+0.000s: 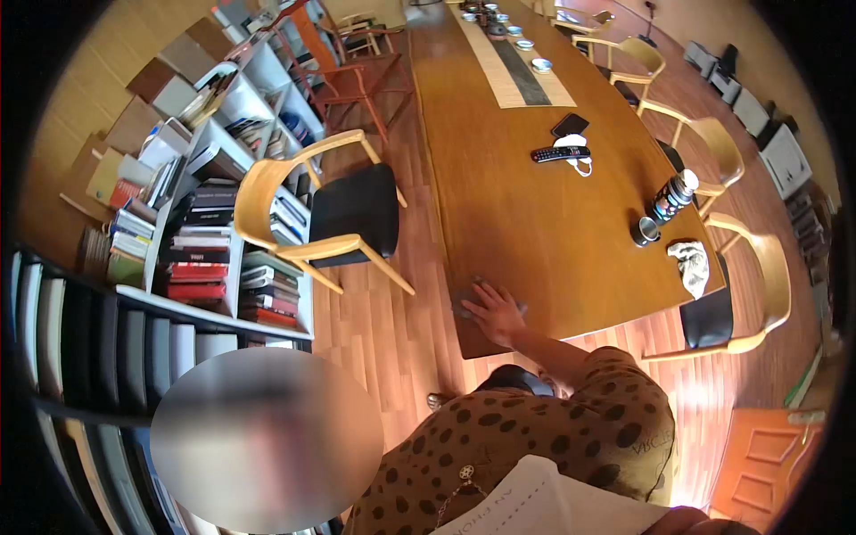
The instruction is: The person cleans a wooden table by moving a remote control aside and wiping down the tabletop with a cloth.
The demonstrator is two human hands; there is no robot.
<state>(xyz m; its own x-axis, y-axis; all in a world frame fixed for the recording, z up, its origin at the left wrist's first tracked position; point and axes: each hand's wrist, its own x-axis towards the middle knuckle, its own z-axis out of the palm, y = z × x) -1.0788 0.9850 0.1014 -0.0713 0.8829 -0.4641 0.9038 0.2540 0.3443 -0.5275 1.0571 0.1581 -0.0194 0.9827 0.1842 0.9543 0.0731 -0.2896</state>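
Observation:
My right hand (495, 314) lies palm down near the front left corner of the long wooden table (553, 214), fingers spread. A greyish patch, perhaps a thin cloth, shows around its fingertips and under its edge; I cannot make out exactly what it is. My left hand is out of view. Farther right on the table stand a patterned thermos (671, 198) and a small metal cup (646, 232). A crumpled pale cloth (691, 267) lies by the right edge. Beyond are a black remote control (560, 154), a white object (578, 143) and a dark flat item (570, 125).
A wooden armchair (357, 214) with a black seat stands left of the table, beside shelves of books (201, 259). Several similar chairs line the right side, the nearest being a chair (758, 276). A runner (517, 67) with small bowls lies at the far end.

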